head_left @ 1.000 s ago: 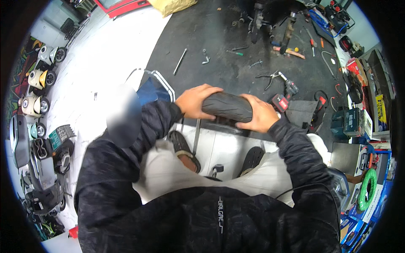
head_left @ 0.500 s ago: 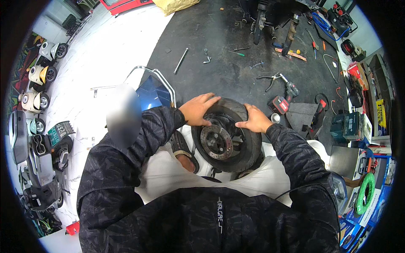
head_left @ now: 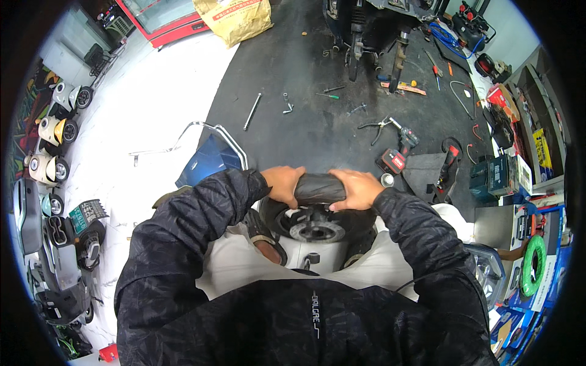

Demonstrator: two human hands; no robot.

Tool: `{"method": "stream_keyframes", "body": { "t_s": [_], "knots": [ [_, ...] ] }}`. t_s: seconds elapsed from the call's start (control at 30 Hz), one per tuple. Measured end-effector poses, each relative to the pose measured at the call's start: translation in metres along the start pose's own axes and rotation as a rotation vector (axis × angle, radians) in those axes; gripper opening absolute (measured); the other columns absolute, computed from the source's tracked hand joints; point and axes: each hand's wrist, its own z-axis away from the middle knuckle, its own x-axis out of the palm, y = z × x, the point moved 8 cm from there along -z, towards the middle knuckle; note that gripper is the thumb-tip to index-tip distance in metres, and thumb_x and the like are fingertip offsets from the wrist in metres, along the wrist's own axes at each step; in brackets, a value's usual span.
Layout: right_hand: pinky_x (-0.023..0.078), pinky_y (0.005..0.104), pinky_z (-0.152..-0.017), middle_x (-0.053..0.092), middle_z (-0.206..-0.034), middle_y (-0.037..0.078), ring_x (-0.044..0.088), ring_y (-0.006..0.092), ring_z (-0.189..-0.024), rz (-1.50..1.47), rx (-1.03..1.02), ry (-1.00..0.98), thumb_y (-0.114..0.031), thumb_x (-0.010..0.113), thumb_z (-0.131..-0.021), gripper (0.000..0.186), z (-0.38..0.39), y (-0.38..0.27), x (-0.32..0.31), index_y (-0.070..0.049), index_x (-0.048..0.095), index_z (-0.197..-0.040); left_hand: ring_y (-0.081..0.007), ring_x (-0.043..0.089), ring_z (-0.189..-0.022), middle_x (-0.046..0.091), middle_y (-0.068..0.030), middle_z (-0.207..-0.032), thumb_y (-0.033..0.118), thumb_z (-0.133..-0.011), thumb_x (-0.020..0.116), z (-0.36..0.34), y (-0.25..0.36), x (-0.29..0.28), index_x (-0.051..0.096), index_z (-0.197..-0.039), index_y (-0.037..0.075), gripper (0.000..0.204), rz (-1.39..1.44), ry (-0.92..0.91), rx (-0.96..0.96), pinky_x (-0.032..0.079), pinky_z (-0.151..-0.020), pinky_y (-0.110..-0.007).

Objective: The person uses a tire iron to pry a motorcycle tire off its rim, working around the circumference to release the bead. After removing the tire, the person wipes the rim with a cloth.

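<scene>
A scooter wheel [head_left: 320, 189] with a black tyre stands tilted up between my legs, its tread toward the top. My left hand [head_left: 284, 185] grips the tyre's left side, fingers over the edge. On the opposite side my right hand [head_left: 358, 189] clasps the tyre, with the thumb toward the hub. A drilled metal brake disc [head_left: 330, 232] shows on the wheel's near face, somewhat blurred. Under the wheel is a white body [head_left: 296, 255] with a small dark fitting. Parts of the rim and hub are hidden by the tyre and my hands.
A cordless power tool [head_left: 398, 152], pliers [head_left: 376, 129] and a small white-topped can [head_left: 387, 180] lie to the right. Ahead are a metal bar [head_left: 252, 112] and a screwdriver [head_left: 330, 96]. A blue panel [head_left: 212, 160] with chrome tubing sits left; a partly dismantled vehicle [head_left: 357, 36] stands beyond.
Both hands have tipped the wheel so its tread now faces up and its disc lies flatter. The view has shifted, bringing more of the yellow sack and red cabinet into sight.
</scene>
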Motion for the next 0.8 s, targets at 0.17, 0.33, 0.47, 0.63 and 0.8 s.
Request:
{"method": "stream_keyframes", "body": {
  "t_s": [0.17, 0.33, 0.47, 0.63, 0.8],
  "knots": [
    [0.057, 0.053, -0.108, 0.072, -0.14, 0.018, 0.069, 0.0406, -0.131, 0.098, -0.131, 0.538, -0.045, 0.1, -0.073, 0.098, 0.06, -0.057, -0.127, -0.013, 0.061, -0.157, -0.0431, 0.075, -0.113, 0.077, -0.0239, -0.12, 0.032, -0.065, 0.095, 0.066, 0.08, -0.133, 0.063, -0.143, 0.005, 0.089, -0.249, 0.512, 0.142, 0.061, -0.095, -0.051],
    [0.059, 0.0486, -0.103, 0.074, -0.13, 0.02, 0.073, 0.0387, -0.116, 0.309, -0.387, 1.177, -0.022, 0.102, -0.062, 0.09, 0.149, -0.107, -0.204, -0.006, 0.073, -0.146, -0.0326, 0.069, -0.093, 0.064, -0.0066, -0.097, 0.018, -0.06, 0.094, 0.17, 0.168, -0.21, 0.069, -0.142, 0.018, 0.085, -0.533, 1.187, 0.535, 0.058, -0.079, -0.047],
    [0.057, 0.0473, -0.108, 0.071, -0.138, 0.026, 0.072, 0.0396, -0.122, 0.242, -0.474, 1.354, -0.02, 0.101, -0.066, 0.091, 0.19, -0.117, -0.222, 0.005, 0.067, -0.147, -0.0339, 0.073, -0.1, 0.074, -0.0148, -0.114, 0.022, -0.071, 0.098, 0.206, 0.203, -0.234, 0.072, -0.143, 0.005, 0.078, -0.57, 1.207, 0.693, 0.059, -0.091, -0.04],
    [0.055, 0.0483, -0.113, 0.07, -0.144, 0.023, 0.07, 0.0378, -0.13, 0.186, -0.38, 1.069, -0.031, 0.104, -0.07, 0.095, 0.16, -0.105, -0.221, 0.003, 0.064, -0.15, -0.0368, 0.071, -0.107, 0.072, -0.0152, -0.119, 0.019, -0.066, 0.101, 0.161, 0.169, -0.219, 0.065, -0.149, 0.007, 0.091, -0.321, 1.079, 0.64, 0.059, -0.095, -0.044],
    [0.055, 0.0493, -0.109, 0.069, -0.141, 0.021, 0.069, 0.0422, -0.129, 0.205, -0.092, 0.337, -0.042, 0.098, -0.078, 0.094, 0.037, -0.023, -0.079, -0.003, 0.058, -0.153, -0.0465, 0.064, -0.136, 0.064, -0.0256, -0.147, 0.038, -0.079, 0.1, 0.034, 0.057, -0.074, 0.048, -0.164, 0.004, 0.105, -0.078, 0.379, 0.229, 0.054, -0.114, -0.05]
  ]
}}
